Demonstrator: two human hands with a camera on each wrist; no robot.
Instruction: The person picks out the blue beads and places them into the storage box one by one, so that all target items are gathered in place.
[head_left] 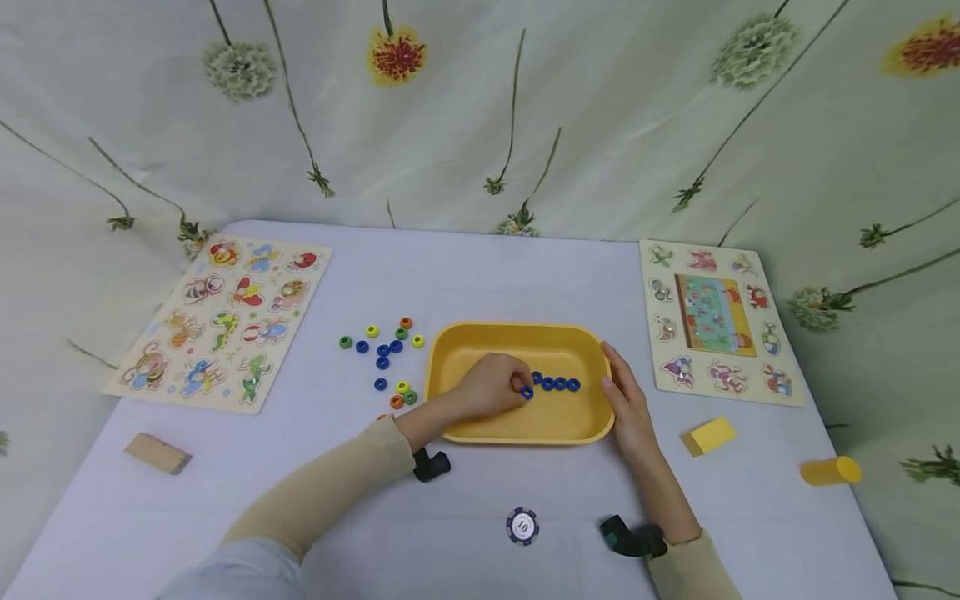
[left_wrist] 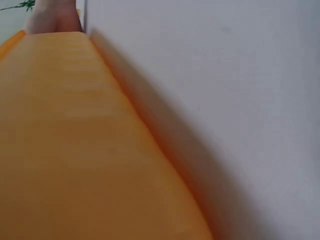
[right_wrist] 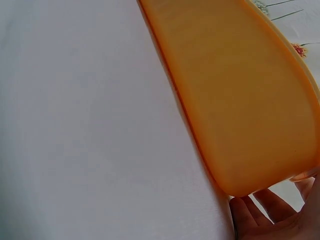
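Pinching a small blue ring-shaped bead [head_left: 527,392] between thumb and fingertips, the left hand [head_left: 491,386] reaches over the left wall of a shallow yellow rectangular tray with rounded corners [head_left: 517,432]. The right hand [head_left: 628,400] grips the tray's right end, thumb at the rim and fingers along the outside; the right wrist view shows those fingers at the tray's corner.

Between the hands, inside the tray, four blue ring-shaped beads [head_left: 560,383] lie in a short row, close beside the pinched one. Left of the left hand, outside the tray, loose blue, green, yellow and orange ring-shaped beads [head_left: 382,363] lie scattered on the white-covered bench [head_left: 480,275].

Nearer the person than both hands lies a round dark-and-white chip marked 10 [head_left: 522,527]. To the right of the right hand are a yellow rectangular block [head_left: 708,436] and, farther right, a yellow cylinder [head_left: 830,471]. Beyond the right hand, to its right, lies a pale picture board with a coloured central panel [head_left: 716,321]. Far to the left of the left hand are a pale board of insect pictures [head_left: 221,327] and, nearer the person, a light-brown rectangular block [head_left: 158,453]. A black device [head_left: 636,538] sits on the right wrist.
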